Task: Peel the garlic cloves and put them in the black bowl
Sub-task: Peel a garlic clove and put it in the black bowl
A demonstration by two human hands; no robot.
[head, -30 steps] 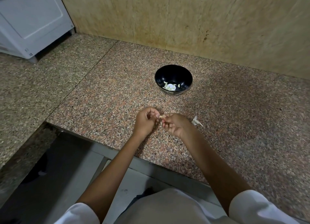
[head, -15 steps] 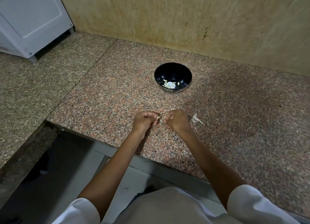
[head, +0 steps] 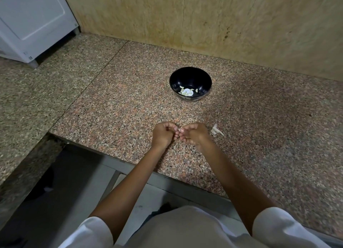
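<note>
granite counter (head: 115,106) | black bowl (head: 191,76) toward the wall | pale garlic scrap (head: 215,131) nearer front edge

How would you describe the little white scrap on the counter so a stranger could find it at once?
Start at the speckled granite counter below the tan wall. Near its front edge, just right of the right hand, lies the white scrap, thin and papery. Unlike the pale pieces in the black bowl, it lies alone on bare stone.

No legible txt, labels, brands or nos. on black bowl (head: 185,77), counter (head: 130,108), wall (head: 222,15), white cabinet (head: 33,15)
</note>
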